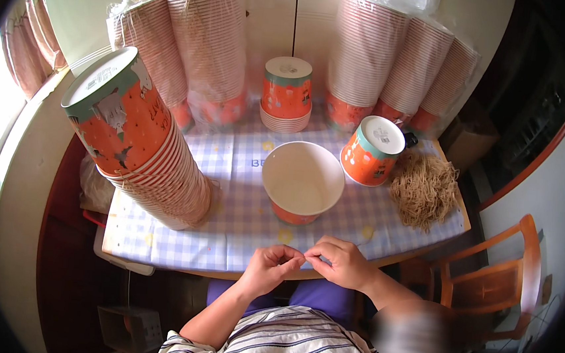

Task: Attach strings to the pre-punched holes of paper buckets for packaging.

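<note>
My left hand (274,267) and my right hand (340,262) meet fingertip to fingertip over the near edge of the table. Both are closed in a pinch; whatever they hold, if anything, is too small to make out. Just beyond them an open paper bucket (303,178), cream inside and orange outside, stands upright. Right of it, an orange and green paper bucket (370,158) sits upside down. A tangled heap of tan shredded paper (424,193) lies at the table's right end.
A tall stack of nested buckets (158,160) stands at the left, a short upturned stack (287,97) at the back. Plastic-wrapped stacks (210,45) (368,54) line the wall. A checked cloth (224,238) covers the table. A wooden chair (493,279) is at the right.
</note>
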Available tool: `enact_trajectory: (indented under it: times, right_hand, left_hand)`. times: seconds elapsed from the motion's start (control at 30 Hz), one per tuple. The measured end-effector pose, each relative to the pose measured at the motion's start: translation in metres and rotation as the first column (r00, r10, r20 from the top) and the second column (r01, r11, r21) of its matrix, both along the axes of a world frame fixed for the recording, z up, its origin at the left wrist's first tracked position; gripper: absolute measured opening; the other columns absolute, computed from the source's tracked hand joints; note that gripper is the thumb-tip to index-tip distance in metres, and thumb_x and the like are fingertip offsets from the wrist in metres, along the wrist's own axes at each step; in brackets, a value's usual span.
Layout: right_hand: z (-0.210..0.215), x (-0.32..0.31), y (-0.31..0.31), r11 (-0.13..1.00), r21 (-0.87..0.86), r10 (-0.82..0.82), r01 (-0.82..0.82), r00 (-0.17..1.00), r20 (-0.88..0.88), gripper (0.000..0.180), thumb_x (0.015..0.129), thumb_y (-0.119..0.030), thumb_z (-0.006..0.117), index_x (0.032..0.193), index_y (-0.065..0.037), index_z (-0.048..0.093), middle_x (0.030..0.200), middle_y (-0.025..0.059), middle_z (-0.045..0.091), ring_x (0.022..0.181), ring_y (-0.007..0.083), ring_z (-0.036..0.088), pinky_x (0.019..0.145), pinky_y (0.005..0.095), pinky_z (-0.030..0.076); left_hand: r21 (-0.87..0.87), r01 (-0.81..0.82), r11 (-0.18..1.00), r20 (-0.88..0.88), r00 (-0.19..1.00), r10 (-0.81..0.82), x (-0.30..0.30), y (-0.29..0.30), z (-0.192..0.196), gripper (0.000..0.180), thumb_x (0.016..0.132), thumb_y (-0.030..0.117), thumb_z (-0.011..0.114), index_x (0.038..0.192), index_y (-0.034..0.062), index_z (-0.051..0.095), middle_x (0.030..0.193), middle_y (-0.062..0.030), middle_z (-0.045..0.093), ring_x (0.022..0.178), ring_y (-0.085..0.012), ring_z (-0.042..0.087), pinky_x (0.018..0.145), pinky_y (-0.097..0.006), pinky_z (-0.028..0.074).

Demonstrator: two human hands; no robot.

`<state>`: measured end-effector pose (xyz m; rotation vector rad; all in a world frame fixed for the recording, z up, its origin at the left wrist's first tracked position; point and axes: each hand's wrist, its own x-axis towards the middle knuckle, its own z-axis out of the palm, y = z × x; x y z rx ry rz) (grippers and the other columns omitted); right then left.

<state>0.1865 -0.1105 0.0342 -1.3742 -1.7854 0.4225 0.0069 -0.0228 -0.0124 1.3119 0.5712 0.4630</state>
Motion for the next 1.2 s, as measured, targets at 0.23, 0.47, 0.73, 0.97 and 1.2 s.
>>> enact_trajectory:
  times: [0.23,0.47,0.73,0.97,1.2]
  right_hand:
    - [-0.001,-0.002,0.001,0.999,0.030,0.012,-0.011,1.000,-0.023,0.012,0.079,-0.002,0.067,0.090,-0.003,0.061,0.081,0.0085,0.060,0.069,0.0265,0.061,0.060,0.0342,0.050]
    - [0.001,-0.005,0.003,0.998,0.041,0.050,-0.050,0.999,-0.009,0.011,0.080,-0.002,0.067,0.086,-0.004,0.058,0.079,0.0076,0.059,0.066,0.0258,0.060,0.058,0.0335,0.049]
    - [-0.006,0.000,0.007,0.992,0.114,0.044,-0.048,0.998,0.042,0.013,0.078,-0.004,0.069,0.084,-0.005,0.057,0.075,0.0072,0.057,0.063,0.0262,0.059,0.054,0.0346,0.048]
    - [-0.006,-0.002,0.008,0.994,0.109,0.027,-0.031,0.999,0.036,0.014,0.077,-0.003,0.069,0.085,-0.005,0.058,0.075,0.0067,0.057,0.063,0.0262,0.059,0.055,0.0343,0.048]
    - [-0.006,-0.004,0.002,0.994,0.063,0.085,-0.084,0.996,-0.009,0.013,0.077,-0.001,0.067,0.086,-0.006,0.059,0.076,0.0069,0.058,0.063,0.0258,0.059,0.055,0.0341,0.048]
  left_hand:
    - [-0.110,0.045,0.993,0.111,0.993,-0.033,-0.002,0.004,0.001,0.014,0.089,0.012,0.065,0.093,-0.0017,0.065,0.083,0.0019,0.064,0.073,-0.0032,0.054,0.065,-0.019,0.046]
    - [-0.099,0.067,0.993,0.087,0.994,-0.058,-0.008,0.005,0.001,0.014,0.088,0.010,0.067,0.093,-0.0020,0.064,0.085,0.0004,0.064,0.075,-0.0043,0.055,0.068,-0.020,0.047]
    - [0.053,0.036,0.998,0.062,0.997,-0.039,-0.005,0.005,0.004,0.014,0.088,0.012,0.066,0.093,-0.0011,0.064,0.083,0.0010,0.064,0.071,-0.0047,0.053,0.066,-0.021,0.046]
    - [0.095,0.041,0.995,0.042,0.998,-0.046,-0.006,0.008,0.003,0.014,0.089,0.010,0.066,0.094,-0.0026,0.064,0.087,-0.0018,0.065,0.080,-0.0070,0.056,0.073,-0.022,0.046]
    - [0.181,0.052,0.982,0.036,0.998,-0.059,-0.010,0.003,0.001,0.012,0.089,0.010,0.064,0.093,-0.0010,0.064,0.083,-0.0002,0.065,0.071,-0.0057,0.054,0.066,-0.022,0.047]
